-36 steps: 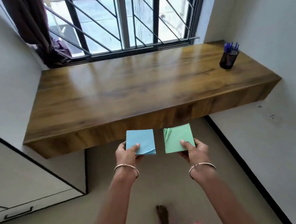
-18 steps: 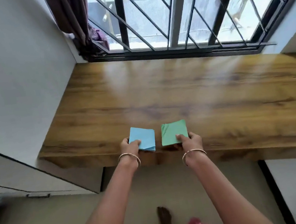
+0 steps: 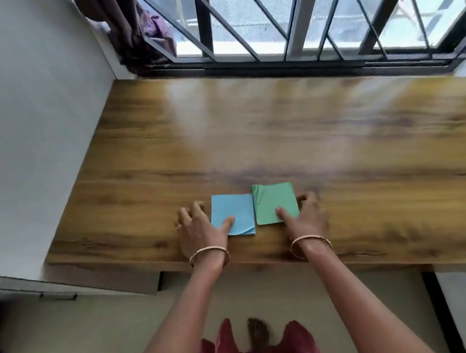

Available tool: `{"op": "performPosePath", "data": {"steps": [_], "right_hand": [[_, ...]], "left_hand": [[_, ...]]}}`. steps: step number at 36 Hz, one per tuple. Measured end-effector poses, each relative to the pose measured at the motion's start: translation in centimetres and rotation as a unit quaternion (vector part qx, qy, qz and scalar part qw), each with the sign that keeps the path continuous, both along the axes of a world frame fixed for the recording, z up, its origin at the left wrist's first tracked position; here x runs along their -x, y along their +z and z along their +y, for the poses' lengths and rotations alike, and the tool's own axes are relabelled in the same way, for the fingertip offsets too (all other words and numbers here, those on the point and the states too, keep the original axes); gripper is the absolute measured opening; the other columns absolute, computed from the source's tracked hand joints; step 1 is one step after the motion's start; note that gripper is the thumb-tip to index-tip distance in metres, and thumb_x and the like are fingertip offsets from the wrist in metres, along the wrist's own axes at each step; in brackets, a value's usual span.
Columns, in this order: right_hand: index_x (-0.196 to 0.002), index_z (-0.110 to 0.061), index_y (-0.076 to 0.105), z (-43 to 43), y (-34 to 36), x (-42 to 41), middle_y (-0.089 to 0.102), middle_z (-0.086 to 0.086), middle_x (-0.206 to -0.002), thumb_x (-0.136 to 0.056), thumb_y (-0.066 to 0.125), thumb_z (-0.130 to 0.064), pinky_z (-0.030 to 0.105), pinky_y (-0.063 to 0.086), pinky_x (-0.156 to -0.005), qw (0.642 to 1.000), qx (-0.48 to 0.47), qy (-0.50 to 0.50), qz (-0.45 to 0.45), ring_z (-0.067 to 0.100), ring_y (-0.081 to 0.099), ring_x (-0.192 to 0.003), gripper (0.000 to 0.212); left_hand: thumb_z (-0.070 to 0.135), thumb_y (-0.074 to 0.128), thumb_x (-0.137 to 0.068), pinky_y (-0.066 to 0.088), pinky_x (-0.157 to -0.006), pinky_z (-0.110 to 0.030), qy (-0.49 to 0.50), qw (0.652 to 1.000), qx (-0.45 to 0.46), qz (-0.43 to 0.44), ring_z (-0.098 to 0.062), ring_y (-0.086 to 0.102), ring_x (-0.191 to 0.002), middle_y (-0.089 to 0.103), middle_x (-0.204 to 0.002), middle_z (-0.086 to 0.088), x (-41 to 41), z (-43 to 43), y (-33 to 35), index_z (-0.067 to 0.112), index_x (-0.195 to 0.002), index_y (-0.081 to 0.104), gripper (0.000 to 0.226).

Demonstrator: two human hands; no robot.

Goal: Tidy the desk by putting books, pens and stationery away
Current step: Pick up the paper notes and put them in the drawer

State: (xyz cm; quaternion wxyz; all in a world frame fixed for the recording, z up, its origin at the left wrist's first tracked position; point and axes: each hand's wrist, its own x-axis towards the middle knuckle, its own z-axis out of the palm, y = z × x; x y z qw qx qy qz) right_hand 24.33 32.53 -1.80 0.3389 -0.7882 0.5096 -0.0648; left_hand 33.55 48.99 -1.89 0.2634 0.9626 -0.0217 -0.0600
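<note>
1. The blue pad [image 3: 233, 214] and green pad [image 3: 274, 200] lie flat near the desk's [image 3: 249, 131] front edge, inner edges meeting, long sides toward 12 o'clock.
2. The left hand [image 3: 199, 229] sits at 9 o'clock of the blue pad, thumb pressing it, fingers loose on the wood. The right hand [image 3: 307, 216] mirrors it at 3 o'clock of the green pad.
3. No holder shows; a closed drawer front [image 3: 57, 296] at 8 o'clock hides its contents.

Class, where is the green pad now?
Head view: the green pad lies near the desk's front edge, just right of the blue pad, under the right hand's thumb.
</note>
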Motion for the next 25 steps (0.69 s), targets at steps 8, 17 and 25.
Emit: {"op": "performPosePath", "data": {"steps": [8,17,25], "right_hand": [[-0.092,-0.015,0.053,2.7,1.8,4.6,0.064,0.008,-0.085,-0.085,0.064,-0.052,0.031,0.040,-0.062,0.990,0.121,-0.063,0.026,0.033,0.063,-0.080,0.040],[-0.062,-0.012,0.056,10.6,-6.5,11.5,0.052,0.006,-0.054,-0.095,0.048,-0.013,0.026,0.032,-0.051,0.911,-0.319,-0.248,-0.077,0.023,0.046,-0.050,0.035],[-0.134,-0.008,0.048,8.8,-9.6,7.7,0.048,0.017,-0.143,-0.102,0.029,-0.049,0.047,0.034,-0.111,0.665,-0.573,-0.411,-0.245,0.035,0.044,-0.134,0.056]], "left_hand": [[0.037,0.062,-0.090,0.041,-0.060,-0.033,-0.006,0.987,0.122,-0.107,-0.029,0.060,-0.072,0.063,-0.077,-0.004,2.7,4.0,-1.3,0.015,-0.080,0.058,0.025],[0.023,0.042,-0.090,0.048,-0.052,-0.031,0.300,0.786,0.347,0.414,-0.025,0.050,-0.046,0.051,-0.045,-0.008,7.1,9.5,-7.5,0.009,-0.060,0.049,0.034],[0.061,0.028,-0.091,0.034,-0.078,-0.031,0.287,0.547,0.566,0.546,-0.023,0.044,-0.075,0.056,-0.095,-0.004,3.7,8.5,-11.8,0.024,-0.087,0.055,0.046]]}}
